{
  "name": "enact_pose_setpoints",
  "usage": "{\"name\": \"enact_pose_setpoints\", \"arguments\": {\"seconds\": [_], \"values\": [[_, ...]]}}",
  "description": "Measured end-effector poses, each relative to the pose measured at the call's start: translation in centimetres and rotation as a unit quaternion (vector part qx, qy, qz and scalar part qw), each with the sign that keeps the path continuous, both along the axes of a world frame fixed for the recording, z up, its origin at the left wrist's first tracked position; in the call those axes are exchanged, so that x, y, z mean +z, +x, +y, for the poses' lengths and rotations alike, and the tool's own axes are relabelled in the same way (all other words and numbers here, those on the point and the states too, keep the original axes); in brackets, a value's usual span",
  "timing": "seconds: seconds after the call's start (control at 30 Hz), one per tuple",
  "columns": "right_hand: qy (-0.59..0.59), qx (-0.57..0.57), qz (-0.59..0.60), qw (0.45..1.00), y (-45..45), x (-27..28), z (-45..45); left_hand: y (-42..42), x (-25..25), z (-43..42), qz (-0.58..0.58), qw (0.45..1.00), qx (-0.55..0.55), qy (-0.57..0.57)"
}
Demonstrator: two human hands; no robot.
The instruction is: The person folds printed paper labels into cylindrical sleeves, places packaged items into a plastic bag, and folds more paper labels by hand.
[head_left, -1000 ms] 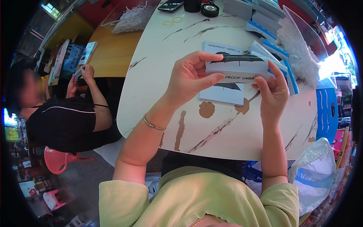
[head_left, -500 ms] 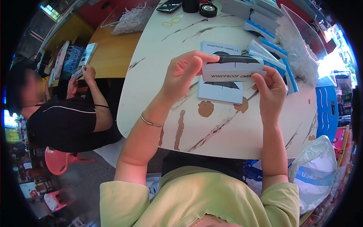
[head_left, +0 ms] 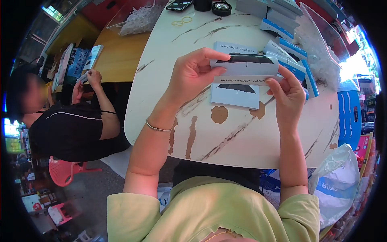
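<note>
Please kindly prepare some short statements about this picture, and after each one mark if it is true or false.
1. The left hand and the right hand both hold one printed card. True.
2. The bracelet is on the right wrist. False: the bracelet is on the left wrist.
3. The printed card shows a dark umbrella. True.
4. The co-worker wears a green top. False: the co-worker's top is black with a white line.
5. Yellow bands lie on the marbled table. True.
</note>
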State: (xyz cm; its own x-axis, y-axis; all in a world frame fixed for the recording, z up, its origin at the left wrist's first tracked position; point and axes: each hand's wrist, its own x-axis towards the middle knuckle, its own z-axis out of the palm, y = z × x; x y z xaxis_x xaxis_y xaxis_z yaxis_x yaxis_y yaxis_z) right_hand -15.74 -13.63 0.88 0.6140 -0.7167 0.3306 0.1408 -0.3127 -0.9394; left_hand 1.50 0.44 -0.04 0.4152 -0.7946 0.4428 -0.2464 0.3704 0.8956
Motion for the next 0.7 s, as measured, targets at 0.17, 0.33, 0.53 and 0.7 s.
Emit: {"name": "enact_pose_setpoints", "arguments": {"seconds": [0.17, 0.33, 0.53, 0.7], "values": [[-0.007, -0.005, 0.03, 1.0, 0.0, -0.1, 0.3, -0.2, 0.6, 0.1, -0.076, 0.995, 0.057, -0.04], [-0.011, -0.003, -0.022, 1.0, 0.5, 0.2, 1.2, 0.2, 0.2, -0.1, -0.018, 0.997, 0.058, -0.048], [-0.023, -0.013, -0.023, 0.999, 0.5, -0.2, 1.1, 0.1, 0.4, -0.1, -0.075, 0.993, 0.087, -0.035], [-0.002, -0.005, -0.003, 1.0, 0.4, -0.1, 0.5, 0.6, 0.2, 0.0, -0.162, 0.984, 0.071, -0.036]]}}
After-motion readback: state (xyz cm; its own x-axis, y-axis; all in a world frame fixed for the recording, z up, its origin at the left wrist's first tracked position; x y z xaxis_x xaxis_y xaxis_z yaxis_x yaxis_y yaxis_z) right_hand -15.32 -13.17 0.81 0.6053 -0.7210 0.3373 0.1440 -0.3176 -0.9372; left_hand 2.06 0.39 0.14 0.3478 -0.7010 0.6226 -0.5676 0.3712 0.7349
